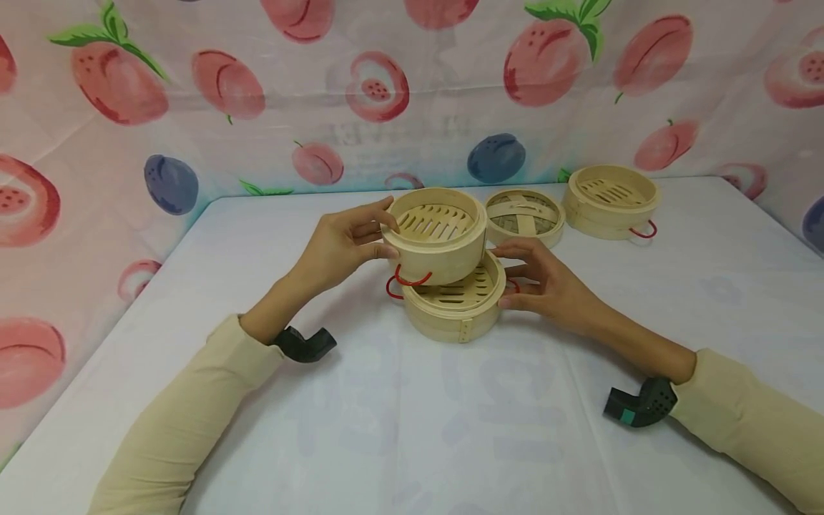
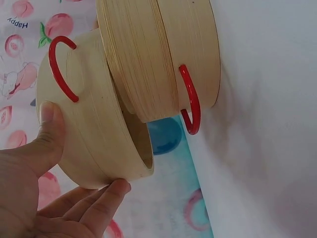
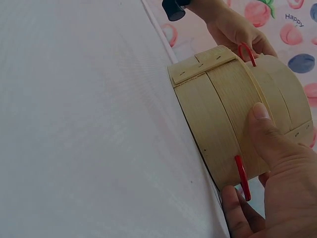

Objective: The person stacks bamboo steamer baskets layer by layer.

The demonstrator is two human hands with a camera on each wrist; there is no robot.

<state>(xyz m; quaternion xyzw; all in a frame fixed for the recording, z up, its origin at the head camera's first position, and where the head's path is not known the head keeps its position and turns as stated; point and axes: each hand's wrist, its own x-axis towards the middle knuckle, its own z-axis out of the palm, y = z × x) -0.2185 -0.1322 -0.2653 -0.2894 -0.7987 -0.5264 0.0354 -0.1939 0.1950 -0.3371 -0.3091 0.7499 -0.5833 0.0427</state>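
My left hand (image 1: 341,242) grips the left side of a round bamboo steamer basket (image 1: 450,266), thumb on its wall, fingers at the rim. This basket has a slatted floor and red loop handles. It overlaps the back part of a second bamboo steamer basket (image 1: 434,325) on the table, and the left wrist view shows it tilted against that basket, its underside partly exposed. My right hand (image 1: 550,286) holds the lower basket (image 3: 218,114) at its right side, beside a red handle (image 3: 242,177). The thumb presses the wall; some fingers are hidden behind.
A woven bamboo lid (image 1: 528,224) with a strap across its top lies behind the two baskets. Another bamboo steamer basket (image 1: 601,218) with a red handle stands at the back right. A white cloth (image 1: 386,429) covers the table, and a fruit-printed curtain (image 1: 438,93) hangs behind it.
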